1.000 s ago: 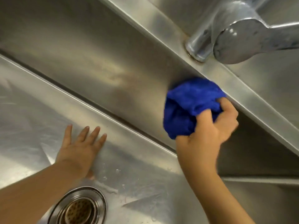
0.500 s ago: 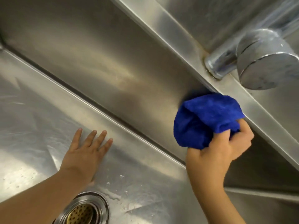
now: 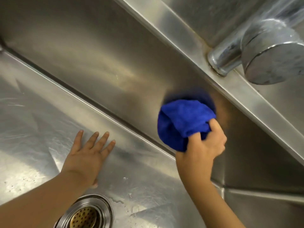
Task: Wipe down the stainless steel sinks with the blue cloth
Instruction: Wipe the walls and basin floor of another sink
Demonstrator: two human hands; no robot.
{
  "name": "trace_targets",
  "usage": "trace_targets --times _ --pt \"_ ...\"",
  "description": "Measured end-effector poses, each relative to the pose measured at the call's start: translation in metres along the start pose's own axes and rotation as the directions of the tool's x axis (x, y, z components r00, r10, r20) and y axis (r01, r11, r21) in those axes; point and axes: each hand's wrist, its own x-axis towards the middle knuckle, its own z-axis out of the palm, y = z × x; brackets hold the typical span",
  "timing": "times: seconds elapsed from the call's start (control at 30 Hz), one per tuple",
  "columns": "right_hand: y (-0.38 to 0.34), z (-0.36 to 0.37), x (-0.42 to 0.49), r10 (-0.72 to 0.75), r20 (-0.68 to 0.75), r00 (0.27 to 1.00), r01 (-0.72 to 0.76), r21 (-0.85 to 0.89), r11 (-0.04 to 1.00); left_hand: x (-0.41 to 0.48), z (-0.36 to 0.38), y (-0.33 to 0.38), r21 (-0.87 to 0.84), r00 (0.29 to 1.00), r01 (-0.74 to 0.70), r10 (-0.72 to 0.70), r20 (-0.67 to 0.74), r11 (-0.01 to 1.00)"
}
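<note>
I look down into a stainless steel sink (image 3: 102,66). My right hand (image 3: 205,145) grips a bunched blue cloth (image 3: 182,122) and presses it against the sink's back wall, below the rim and a little left of the tap. My left hand (image 3: 87,155) lies flat on the sink floor with fingers straight and spread, just above the drain, holding nothing.
A chrome tap (image 3: 256,53) stands on the sink's back ledge (image 3: 246,89) at the upper right. A round drain strainer (image 3: 85,214) sits in the floor at the bottom edge. Water drops and smears lie on the floor near the drain.
My right hand has moved the cloth down the back wall, away from the ledge under the tap. The view has shifted, so the tap sits lower and further right. My left hand stays flat.
</note>
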Motion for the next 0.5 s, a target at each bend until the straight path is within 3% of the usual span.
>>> trace_targets --times 0.07,0.17,0.27,0.37,0.5 --pt "0.001 0.000 -0.005 0.063 0.006 0.998 -0.063 -0.020 0.998 0.000 -0.001 0.000 -0.002 1.000 -0.003 0.003 -0.002 1.000" --pt "-0.036 0.021 0.011 0.085 -0.053 0.995 -0.079 0.113 0.991 -0.002 -0.003 -0.001 0.017 1.000 -0.008 0.008 0.013 1.000" --pt "-0.071 0.056 0.023 -0.223 -0.007 0.975 0.223 0.052 0.973 -0.003 -0.004 0.002 0.059 1.000 0.008 -0.009 0.009 0.998" --pt "-0.056 0.064 0.025 -0.324 0.041 0.945 0.325 -0.032 0.945 -0.001 -0.002 0.002 0.053 1.000 0.018 -0.018 0.000 0.998" --pt "0.020 0.043 -0.012 -0.398 0.184 0.899 0.431 -0.205 0.878 0.002 0.001 -0.002 0.011 1.000 -0.009 0.009 -0.011 1.000"
